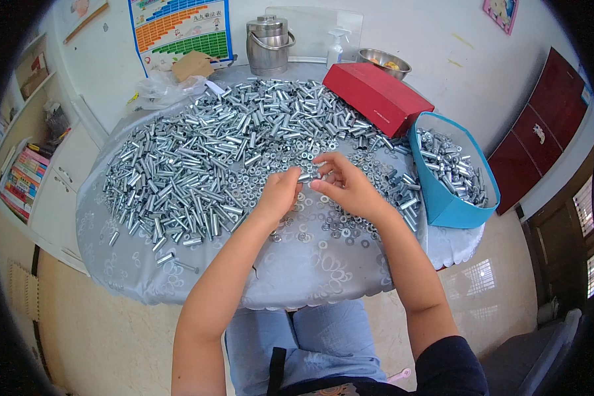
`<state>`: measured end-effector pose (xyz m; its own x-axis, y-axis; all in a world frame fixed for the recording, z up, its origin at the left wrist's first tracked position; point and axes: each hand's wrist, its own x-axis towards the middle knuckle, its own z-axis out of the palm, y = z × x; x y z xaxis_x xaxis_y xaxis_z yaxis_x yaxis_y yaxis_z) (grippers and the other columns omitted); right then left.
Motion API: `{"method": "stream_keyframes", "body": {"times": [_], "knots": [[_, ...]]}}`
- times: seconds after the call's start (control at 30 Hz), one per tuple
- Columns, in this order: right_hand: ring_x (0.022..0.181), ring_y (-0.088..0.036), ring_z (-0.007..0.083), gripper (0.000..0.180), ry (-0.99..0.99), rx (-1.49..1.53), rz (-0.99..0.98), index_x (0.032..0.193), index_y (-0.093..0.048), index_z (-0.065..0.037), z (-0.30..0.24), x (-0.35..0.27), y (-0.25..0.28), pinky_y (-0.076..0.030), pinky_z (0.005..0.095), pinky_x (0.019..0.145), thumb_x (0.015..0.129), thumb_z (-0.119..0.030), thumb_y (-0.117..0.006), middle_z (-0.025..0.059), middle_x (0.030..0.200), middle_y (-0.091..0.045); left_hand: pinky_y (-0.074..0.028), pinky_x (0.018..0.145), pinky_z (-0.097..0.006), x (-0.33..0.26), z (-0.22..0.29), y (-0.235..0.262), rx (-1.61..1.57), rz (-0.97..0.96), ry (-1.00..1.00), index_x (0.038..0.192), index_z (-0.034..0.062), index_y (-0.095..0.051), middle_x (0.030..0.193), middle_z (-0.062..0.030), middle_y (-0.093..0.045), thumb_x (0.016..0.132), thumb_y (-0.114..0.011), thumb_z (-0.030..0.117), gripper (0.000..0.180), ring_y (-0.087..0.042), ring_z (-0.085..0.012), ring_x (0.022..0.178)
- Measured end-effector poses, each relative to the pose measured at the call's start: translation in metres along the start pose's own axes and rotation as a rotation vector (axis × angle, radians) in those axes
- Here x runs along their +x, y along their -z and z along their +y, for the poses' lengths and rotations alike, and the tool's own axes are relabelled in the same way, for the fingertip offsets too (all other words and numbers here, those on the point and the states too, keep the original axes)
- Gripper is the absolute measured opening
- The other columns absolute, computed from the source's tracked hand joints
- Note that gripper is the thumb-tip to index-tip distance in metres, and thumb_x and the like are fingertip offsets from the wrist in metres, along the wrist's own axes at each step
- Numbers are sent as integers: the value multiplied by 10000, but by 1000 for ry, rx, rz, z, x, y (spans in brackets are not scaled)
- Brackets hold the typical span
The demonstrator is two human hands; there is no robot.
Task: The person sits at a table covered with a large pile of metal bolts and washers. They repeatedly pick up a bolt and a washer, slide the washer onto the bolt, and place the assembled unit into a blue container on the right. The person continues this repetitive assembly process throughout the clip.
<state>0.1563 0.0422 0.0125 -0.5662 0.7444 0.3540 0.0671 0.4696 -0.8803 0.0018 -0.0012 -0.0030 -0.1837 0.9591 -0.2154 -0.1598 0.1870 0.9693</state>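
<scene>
Two bare hands meet over the middle of a round-edged table (290, 274) covered with a silvery patterned cloth, a small shiny metal piece (304, 177) between their fingertips. The left hand (281, 193) pinches that piece between thumb and fingers, its back toward the camera; the right hand (344, 183) comes in from the other side, thumb and forefinger curved around the far end of the piece, though I cannot tell whether they press on it. Beneath and just beyond the hands spreads a patch of nuts and washers (251, 178), with looser flat washers (346, 232) scattered toward the near edge below the right wrist. A broad heap of metal sleeves (178, 165) fills the table from its left edge across to the far side, and a couple of pieces (165, 259) lie apart near the front left. By the right edge stands a blue bin (465, 216) holding many more metal parts (452, 168), and beside it a red box (376, 96) lies aslant toward the far right. Along the far edge are a lidded steel pot (268, 51), a spray bottle (335, 53) and a steel bowl (403, 68)
</scene>
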Motion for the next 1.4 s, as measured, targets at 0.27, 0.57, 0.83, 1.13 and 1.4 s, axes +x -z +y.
{"method": "stream_keyframes", "body": {"times": [0.27, 0.57, 0.83, 1.13, 1.4], "knots": [[580, -506, 74, 187, -85, -64, -34, 871, -605, -3, -3, 2, 7, -414, 224, 522, 800, -173, -634, 24, 658, -576, -216, 395, -232, 0, 1, 0, -33, -42, 45, 609, 119, -411, 523, 54, -342, 825, -470, 332, 309, -275, -58, 418], [599, -534, 72, 211, -97, -60, -90, 933, -602, 17, -9, -1, 11, -432, 206, 538, 801, -145, -632, 29, 692, -591, -230, 403, -243, 1, -1, 2, -19, -71, 16, 610, 109, -424, 516, 52, -337, 832, -472, 342, 325, -282, -63, 415], [560, -529, 77, 218, -239, 9, -133, 875, -606, 16, -7, 0, 14, -413, 219, 507, 803, -188, -635, 37, 645, -577, -216, 393, -237, 0, 0, 2, -22, -99, 18, 611, 109, -421, 515, 53, -332, 835, -472, 358, 339, -280, -59, 417], [539, -507, 68, 233, -199, 51, -144, 793, -603, 5, -3, 0, 16, -403, 211, 497, 823, -226, -609, 12, 584, -536, -208, 393, -238, -3, 2, 0, -2, -102, 26, 592, 124, -401, 517, 56, -327, 845, -463, 353, 347, -269, -58, 418], [542, -506, 74, 226, -270, 93, -170, 938, -569, -1, 0, 2, 20, -423, 213, 508, 821, -191, -610, 16, 655, -557, -210, 386, -236, 3, 0, 4, -1, -99, 47, 616, 81, -463, 512, 47, -354, 826, -465, 344, 337, -276, -59, 407]]}}
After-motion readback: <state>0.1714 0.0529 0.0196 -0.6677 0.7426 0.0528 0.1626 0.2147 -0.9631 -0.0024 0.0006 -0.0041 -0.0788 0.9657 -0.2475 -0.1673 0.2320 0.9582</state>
